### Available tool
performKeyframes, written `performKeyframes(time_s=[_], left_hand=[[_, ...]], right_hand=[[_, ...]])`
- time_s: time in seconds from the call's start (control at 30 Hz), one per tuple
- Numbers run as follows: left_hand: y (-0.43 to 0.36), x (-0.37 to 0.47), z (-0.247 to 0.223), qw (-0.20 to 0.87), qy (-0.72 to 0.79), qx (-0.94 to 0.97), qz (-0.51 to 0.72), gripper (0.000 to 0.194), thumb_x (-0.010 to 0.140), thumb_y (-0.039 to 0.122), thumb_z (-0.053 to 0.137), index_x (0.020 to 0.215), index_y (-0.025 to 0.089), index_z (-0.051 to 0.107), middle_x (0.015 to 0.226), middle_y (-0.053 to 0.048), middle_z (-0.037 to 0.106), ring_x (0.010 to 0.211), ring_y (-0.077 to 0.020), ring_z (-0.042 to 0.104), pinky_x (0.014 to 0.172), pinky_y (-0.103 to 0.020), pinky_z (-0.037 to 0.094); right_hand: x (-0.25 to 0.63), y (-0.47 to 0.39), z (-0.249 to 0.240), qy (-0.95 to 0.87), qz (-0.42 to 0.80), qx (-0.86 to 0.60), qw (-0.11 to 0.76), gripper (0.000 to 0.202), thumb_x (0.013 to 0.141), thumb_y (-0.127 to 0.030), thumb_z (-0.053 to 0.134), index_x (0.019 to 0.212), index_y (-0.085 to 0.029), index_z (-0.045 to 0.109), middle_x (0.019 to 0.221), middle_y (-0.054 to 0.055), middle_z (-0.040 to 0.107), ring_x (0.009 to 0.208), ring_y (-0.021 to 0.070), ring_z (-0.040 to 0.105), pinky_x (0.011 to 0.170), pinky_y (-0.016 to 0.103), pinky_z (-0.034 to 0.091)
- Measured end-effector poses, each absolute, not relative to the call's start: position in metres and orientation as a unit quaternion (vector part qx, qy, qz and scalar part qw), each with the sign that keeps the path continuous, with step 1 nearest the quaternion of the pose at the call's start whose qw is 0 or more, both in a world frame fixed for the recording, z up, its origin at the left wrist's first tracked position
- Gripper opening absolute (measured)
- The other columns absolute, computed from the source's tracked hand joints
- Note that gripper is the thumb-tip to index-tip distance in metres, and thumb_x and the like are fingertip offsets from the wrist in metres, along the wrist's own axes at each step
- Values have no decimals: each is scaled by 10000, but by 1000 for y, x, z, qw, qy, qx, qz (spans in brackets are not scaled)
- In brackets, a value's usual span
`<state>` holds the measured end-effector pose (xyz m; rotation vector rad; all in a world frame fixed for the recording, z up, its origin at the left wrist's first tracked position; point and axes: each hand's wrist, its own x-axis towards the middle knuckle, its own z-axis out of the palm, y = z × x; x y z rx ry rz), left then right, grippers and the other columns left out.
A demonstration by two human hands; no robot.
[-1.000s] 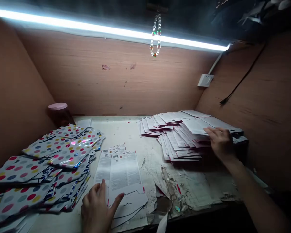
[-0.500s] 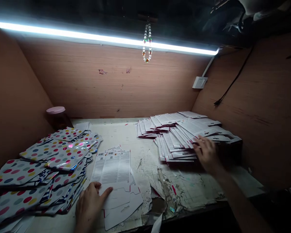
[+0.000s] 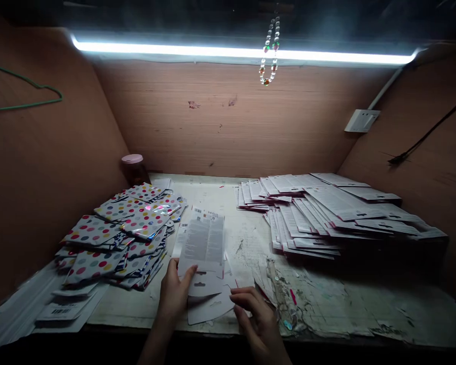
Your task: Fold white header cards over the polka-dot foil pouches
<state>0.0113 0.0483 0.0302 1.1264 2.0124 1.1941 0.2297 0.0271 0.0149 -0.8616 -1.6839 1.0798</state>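
Observation:
A white printed card (image 3: 205, 243) with grey text and hang holes near its lower end is in my left hand (image 3: 175, 289). The thumb lies over the card and the fingers are at its left edge. More cards, including a white flap (image 3: 209, 310) with a curved lower edge, lie under it on the worktop. My right hand (image 3: 256, 317) is at the lower right of these cards. Its fingers are bent, with thumb and index apart and the fingertips close to the card edge; contact is hard to make out.
Polka-dot packets (image 3: 137, 223) are heaped on the left, with clear plastic sleeves (image 3: 26, 309) in front. Overlapping stacks of printed cards (image 3: 327, 208) fill the right. The worktop covering (image 3: 285, 289) is torn near the front edge. A pink-lidded jar (image 3: 133, 165) stands behind the packets.
My right hand has come from the right-hand card stacks to the cards in the middle. My left hand now holds the card lifted slightly. The view has shifted left.

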Motion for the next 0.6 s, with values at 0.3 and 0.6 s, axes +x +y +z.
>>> performKeyframes(time_s=[0.3, 0.6], left_hand=[[0, 73, 18, 371, 556, 359, 652, 493, 765, 370, 707, 1152, 199, 452, 1067, -85, 730, 964, -239, 710, 850, -340, 574], [-29, 96, -29, 374, 579, 430, 584, 627, 694, 363, 738, 1227, 181, 462, 1108, -163, 681, 1027, -332, 667, 814, -431, 574]], right_hand=[[215, 21, 11, -283, 784, -222, 506, 380, 822, -448, 690, 1136, -234, 687, 1125, 97, 715, 1011, 236, 688, 922, 420, 544], [219, 15, -2, -258, 762, -248, 539, 228, 860, -477, 614, 974, -307, 714, 1043, 17, 744, 1002, 288, 692, 927, 556, 528]])
